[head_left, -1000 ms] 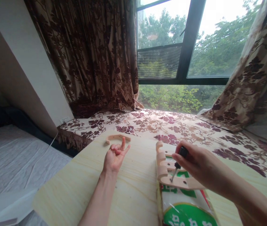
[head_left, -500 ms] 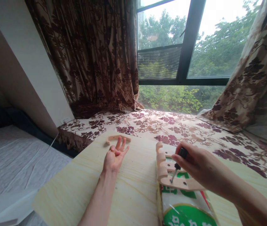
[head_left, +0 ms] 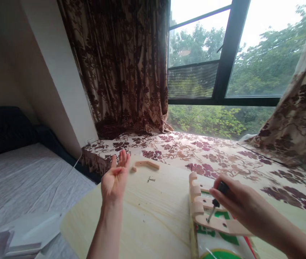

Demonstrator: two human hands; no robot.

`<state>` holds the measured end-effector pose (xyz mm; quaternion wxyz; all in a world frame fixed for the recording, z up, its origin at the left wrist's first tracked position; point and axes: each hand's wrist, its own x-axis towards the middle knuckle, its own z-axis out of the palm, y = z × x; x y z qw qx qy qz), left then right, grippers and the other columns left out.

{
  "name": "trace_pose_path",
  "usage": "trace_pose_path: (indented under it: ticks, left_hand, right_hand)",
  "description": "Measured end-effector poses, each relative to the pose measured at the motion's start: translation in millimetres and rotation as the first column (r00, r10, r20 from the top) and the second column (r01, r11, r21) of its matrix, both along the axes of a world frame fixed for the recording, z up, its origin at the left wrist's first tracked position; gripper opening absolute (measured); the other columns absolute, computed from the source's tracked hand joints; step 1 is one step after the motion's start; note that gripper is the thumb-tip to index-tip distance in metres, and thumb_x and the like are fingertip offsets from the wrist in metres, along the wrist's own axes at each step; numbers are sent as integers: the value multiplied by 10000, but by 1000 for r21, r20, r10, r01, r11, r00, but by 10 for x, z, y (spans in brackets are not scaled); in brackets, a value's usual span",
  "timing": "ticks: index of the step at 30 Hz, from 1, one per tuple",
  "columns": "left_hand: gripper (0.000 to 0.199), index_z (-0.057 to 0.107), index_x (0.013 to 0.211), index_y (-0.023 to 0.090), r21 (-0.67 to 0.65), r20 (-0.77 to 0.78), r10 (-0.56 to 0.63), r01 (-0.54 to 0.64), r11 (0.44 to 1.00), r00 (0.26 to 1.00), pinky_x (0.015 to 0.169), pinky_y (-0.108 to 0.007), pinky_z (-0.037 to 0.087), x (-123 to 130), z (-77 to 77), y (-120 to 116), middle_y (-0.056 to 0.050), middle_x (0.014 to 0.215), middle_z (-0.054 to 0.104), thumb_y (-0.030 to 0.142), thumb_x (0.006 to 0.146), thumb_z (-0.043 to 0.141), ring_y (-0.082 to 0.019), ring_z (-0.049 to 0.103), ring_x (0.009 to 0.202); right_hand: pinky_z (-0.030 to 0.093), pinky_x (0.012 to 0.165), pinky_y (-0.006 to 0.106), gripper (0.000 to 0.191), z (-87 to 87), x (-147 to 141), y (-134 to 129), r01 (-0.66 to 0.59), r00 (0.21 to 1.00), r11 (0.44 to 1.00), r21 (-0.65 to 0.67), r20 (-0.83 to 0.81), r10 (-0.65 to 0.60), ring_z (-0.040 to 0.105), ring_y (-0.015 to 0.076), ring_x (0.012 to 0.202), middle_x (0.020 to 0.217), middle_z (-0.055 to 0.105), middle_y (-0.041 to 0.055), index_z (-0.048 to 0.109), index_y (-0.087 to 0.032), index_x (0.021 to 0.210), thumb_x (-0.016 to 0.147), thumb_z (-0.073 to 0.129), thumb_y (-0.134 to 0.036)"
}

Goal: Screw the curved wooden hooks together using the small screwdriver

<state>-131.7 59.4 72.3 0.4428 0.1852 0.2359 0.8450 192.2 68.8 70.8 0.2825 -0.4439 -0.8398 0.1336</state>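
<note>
My right hand (head_left: 237, 201) is closed around a screwdriver (head_left: 214, 208) with a black handle and a metal shaft. Its tip meets a hole in the nearest of several curved wooden pieces (head_left: 214, 223), which have hooked left ends. These pieces lie side by side on a green and white plastic bag (head_left: 209, 244). Palm up over the table's left edge, my left hand (head_left: 115, 180) is open with its fingers apart and the thumb across the palm. To its right a separate curved wooden piece (head_left: 149, 164) lies on the table, with small screws (head_left: 151, 179) in front of it.
The pale wood-grain table (head_left: 158, 223) stands against a ledge with a floral cover (head_left: 174, 147). A bed (head_left: 47, 176) is on the left, with a white booklet-like object (head_left: 31, 237) on it. Curtains (head_left: 131, 72) hang beside the window.
My left hand has moved left, away from the loose wooden piece, uncovering the screws, and its fingers have straightened. My right hand keeps the screwdriver on the same wooden piece. The view has shifted slightly.
</note>
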Motion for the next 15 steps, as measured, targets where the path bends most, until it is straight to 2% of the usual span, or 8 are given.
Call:
trace_pose_path:
  ticks: [3,5,6,7,8,10,12,15]
  left_hand:
    - [430,637,1013,205,-13,-214,-86,85,996,973,953,-336,477,515,-25,-218,-38,1080,651,-31,747,395,-143,605,1055]
    - [220,689,877,131,-69,-366,-193,180,981,910,914,-289,488,953,-169,-391,-92,994,671,32,767,527,-171,631,969]
    - [175,698,828,121,-85,-482,-237,224,971,843,928,-268,469,1143,-256,-478,-100,998,666,31,761,563,-174,618,986]
    - [211,698,881,153,-31,-761,-145,187,982,633,928,-262,462,1295,-340,-557,-79,1034,654,56,805,528,-158,603,1000]
    - [266,681,957,184,68,-911,2,145,987,413,921,-273,466,1403,-413,-622,-61,1056,645,46,812,506,-153,589,1015]
    - [315,637,1029,196,277,-958,269,79,958,97,902,-298,473,1499,-516,-691,-50,1061,634,25,796,510,-160,561,1036]
    - [344,598,1077,184,382,-916,385,48,923,-112,893,-322,472,1501,-574,-688,-59,1087,628,20,786,516,-176,540,1059]
    - [348,566,1129,163,433,-843,429,64,899,-324,891,-349,472,1516,-663,-643,-80,1164,615,79,795,514,-211,523,1102]
  right_hand:
    - [357,493,227,267,55,-36,-8,25,1000,1000,-16,14,-25,451,113,511,584,514,-25,457,-214,765,917,391,-423]
    - [334,500,233,244,156,-54,-28,38,995,999,-23,89,-36,445,116,523,586,524,-21,462,-209,747,910,409,-384]
    - [325,505,234,228,223,-56,-40,29,991,999,-25,134,-26,448,115,528,592,535,-18,476,-204,744,901,429,-363]
    - [312,506,233,204,298,-54,-54,30,984,999,-18,177,-27,445,113,527,594,541,-18,497,-199,750,888,451,-342]
    - [302,510,233,168,378,-48,-70,30,973,999,-10,229,-27,447,111,531,603,559,-15,523,-194,763,868,483,-320]
    - [295,528,230,87,537,-35,-107,-36,944,999,-27,327,43,479,111,567,666,621,-6,580,-197,821,807,561,-281]
    - [285,534,232,112,673,-40,-139,-101,900,994,-50,422,112,513,119,608,718,657,10,616,-205,871,770,572,-225]
    - [241,498,247,161,802,-103,-150,-192,813,979,-61,550,194,519,128,618,785,679,56,614,-171,894,761,524,-168]
